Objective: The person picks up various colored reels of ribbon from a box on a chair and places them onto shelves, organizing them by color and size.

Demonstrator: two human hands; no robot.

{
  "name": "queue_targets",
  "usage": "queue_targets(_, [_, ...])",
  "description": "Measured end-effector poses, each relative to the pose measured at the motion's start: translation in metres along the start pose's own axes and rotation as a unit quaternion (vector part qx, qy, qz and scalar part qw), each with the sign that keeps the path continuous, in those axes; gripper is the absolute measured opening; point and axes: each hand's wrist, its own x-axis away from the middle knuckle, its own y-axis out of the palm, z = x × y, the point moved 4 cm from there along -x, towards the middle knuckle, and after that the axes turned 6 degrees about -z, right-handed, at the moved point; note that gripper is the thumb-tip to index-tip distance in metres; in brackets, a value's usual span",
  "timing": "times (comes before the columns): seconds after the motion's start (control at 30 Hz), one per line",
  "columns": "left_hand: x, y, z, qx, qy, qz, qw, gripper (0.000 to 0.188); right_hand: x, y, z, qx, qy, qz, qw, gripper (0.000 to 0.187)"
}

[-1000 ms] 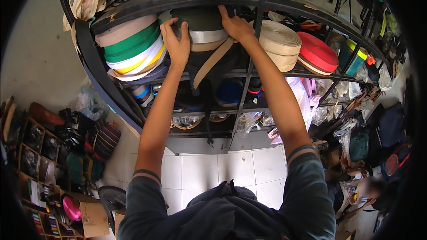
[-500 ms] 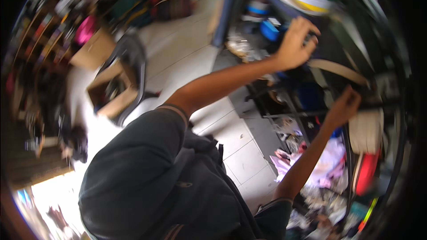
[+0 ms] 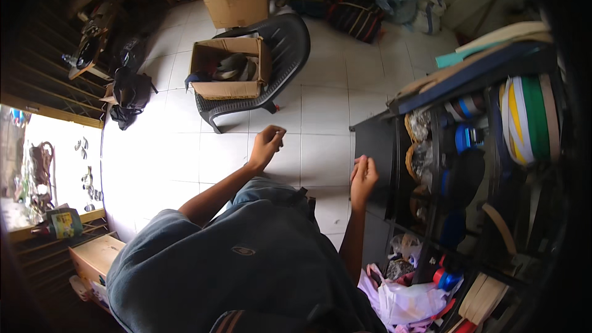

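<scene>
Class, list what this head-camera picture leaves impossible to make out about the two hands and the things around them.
- Left hand: fingers curled, too small to tell whether they pinch anything.
- Right hand: loosely closed beside the dark shelf unit; its palm side is turned away.
- Lower shelves: deep shadow hides most items.
- Cardboard box on the black chair: contents dark, too small to identify.
- Right edge: the striped rolls fade into the fisheye rim.

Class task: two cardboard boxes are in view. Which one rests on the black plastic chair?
The open cardboard box holding dark items rests on the black plastic chair. The other box stands on the floor behind it, further from both hands.
</scene>
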Motion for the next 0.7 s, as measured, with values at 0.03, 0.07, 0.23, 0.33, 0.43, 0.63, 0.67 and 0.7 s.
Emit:
queue_targets(0.03, [0.004,-0.029,-0.004,-0.002,-0.019,0.038,0.999,0.024,0.0,0.026,0.001,-0.007,0.002,-0.041,0.999,0.026])
queue_targets(0.07, [0.008,-0.052,-0.009,0.024,-0.021,0.067,0.997,0.026,0.001,0.047,0.007,-0.024,0.027,-0.06,0.998,0.023])
queue_targets(0.23, [-0.005,-0.143,-0.009,0.113,-0.001,0.146,0.983,0.033,-0.015,0.16,0.012,-0.103,0.093,-0.153,0.978,0.015])
queue_targets(0.33, [-0.018,-0.195,-0.007,0.106,0.017,0.184,0.977,0.04,-0.028,0.228,0.001,-0.109,0.103,-0.206,0.967,0.013])
queue_targets(0.43, [-0.019,-0.244,-0.001,0.186,0.013,0.201,0.962,0.041,-0.034,0.292,-0.008,-0.116,0.122,-0.265,0.95,0.014])
queue_targets(0.63, [0.015,-0.317,-0.02,0.266,-0.021,0.297,0.917,0.039,-0.04,0.385,-0.01,-0.09,0.152,-0.379,0.909,0.032])
queue_targets(0.67, [0.021,-0.33,-0.027,0.244,-0.019,0.321,0.915,0.033,-0.044,0.397,-0.009,-0.089,0.158,-0.391,0.902,0.032])
queue_targets(0.7, [0.026,-0.34,-0.031,0.22,-0.02,0.344,0.913,0.027,-0.046,0.409,-0.008,-0.089,0.167,-0.402,0.896,0.031])
